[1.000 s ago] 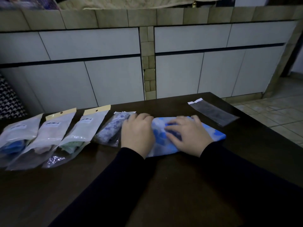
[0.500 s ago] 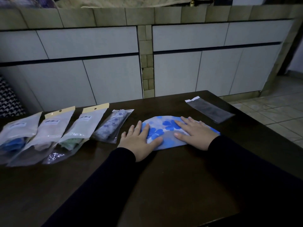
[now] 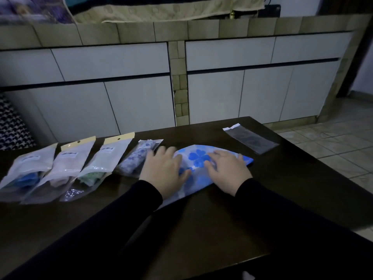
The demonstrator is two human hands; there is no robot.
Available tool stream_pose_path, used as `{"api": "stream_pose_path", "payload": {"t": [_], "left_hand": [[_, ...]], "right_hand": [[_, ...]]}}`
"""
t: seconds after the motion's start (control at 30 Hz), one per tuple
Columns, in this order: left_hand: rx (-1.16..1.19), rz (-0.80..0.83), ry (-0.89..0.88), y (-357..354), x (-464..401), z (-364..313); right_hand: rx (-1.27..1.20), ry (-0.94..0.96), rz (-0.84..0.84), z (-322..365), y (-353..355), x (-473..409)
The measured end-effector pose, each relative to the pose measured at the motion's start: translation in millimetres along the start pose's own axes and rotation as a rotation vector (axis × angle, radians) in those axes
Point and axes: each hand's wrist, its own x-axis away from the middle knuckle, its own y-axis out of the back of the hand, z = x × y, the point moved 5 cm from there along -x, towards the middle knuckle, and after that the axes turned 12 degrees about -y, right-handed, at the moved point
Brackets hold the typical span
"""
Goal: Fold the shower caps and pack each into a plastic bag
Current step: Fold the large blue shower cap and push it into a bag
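Observation:
A blue shower cap (image 3: 198,156) with a flower print lies folded flat on the dark wooden table (image 3: 201,229). My left hand (image 3: 164,170) rests on its left end with the fingers spread flat. My right hand (image 3: 226,168) presses flat on its right half. An empty clear plastic bag (image 3: 251,139) lies at the table's far right, apart from the cap. Several packed bags sit in a row to the left, the nearest one (image 3: 138,157) beside my left hand.
Three larger pouches (image 3: 101,160) (image 3: 68,164) (image 3: 28,170) lie along the table's left side. White cabinets (image 3: 129,102) stand behind the table. A tiled floor (image 3: 333,144) shows to the right and a patterned cushion (image 3: 12,126) at the far left.
Both hands went from curled over the cap to flat on it. The cap now shows as a wider half-round shape, and the view has shifted a little.

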Motion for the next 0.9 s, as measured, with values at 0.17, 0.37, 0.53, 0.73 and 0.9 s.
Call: {"api": "stream_pose_path", "payload": {"t": [0.17, 0.37, 0.53, 0.73, 0.9], "left_hand": [[0.375, 0.386, -0.066, -38.6, 3.3, 0.2], [0.417, 0.429, 0.081, -46.8, 23.8, 8.4], [0.443, 0.191, -0.003, -17.4, 26.1, 23.3], [0.483, 0.090, -0.312, -6.7, 43.8, 38.1], [0.557, 0.076, -0.320, -21.9, 49.3, 40.8]], "right_hand": [[0.139, -0.011, 0.263, 3.0, -29.4, -12.5], [0.124, 0.084, 0.347, -5.9, -24.4, -31.9], [0.083, 0.283, 0.078, 2.2, -4.3, -25.1], [-0.273, 0.334, -0.083, 26.0, 8.0, 17.5], [-0.136, 0.370, 0.152, 16.8, -15.4, 18.8]]}}
